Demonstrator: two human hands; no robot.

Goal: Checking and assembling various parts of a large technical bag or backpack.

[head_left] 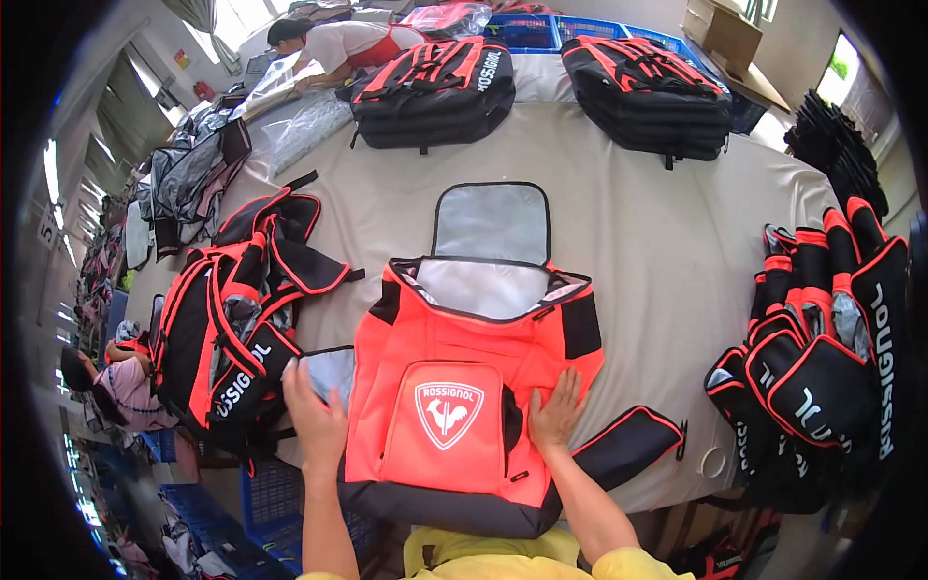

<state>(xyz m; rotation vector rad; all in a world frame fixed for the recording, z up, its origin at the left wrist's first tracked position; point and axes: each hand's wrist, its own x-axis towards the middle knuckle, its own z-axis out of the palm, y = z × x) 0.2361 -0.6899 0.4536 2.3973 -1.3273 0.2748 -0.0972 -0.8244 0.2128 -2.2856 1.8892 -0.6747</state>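
Note:
A bright red-orange backpack [440, 333] with black trim lies flat on the table in front of me. Its top flap is folded back away from me, showing a grey lining [491, 222], and the mouth of the bag gapes. A front pocket bears a white shield emblem [449, 416]. My right hand [559, 411] rests flat on the bag's right side, fingers stretched out. My left hand [314, 406] is raised at the bag's left edge, fingers extended, beside a grey-lined side flap [332, 372]. A black side flap [633, 447] spreads out at the lower right.
Several black-and-red backpacks are heaped at the left [232, 319] and right [812, 358] of the beige table [667, 290]. Two stacks of bags [435, 101] [648, 101] stand at the far edge. Co-workers [343, 43] are at far left and left. A blue crate [271, 498] is below the table.

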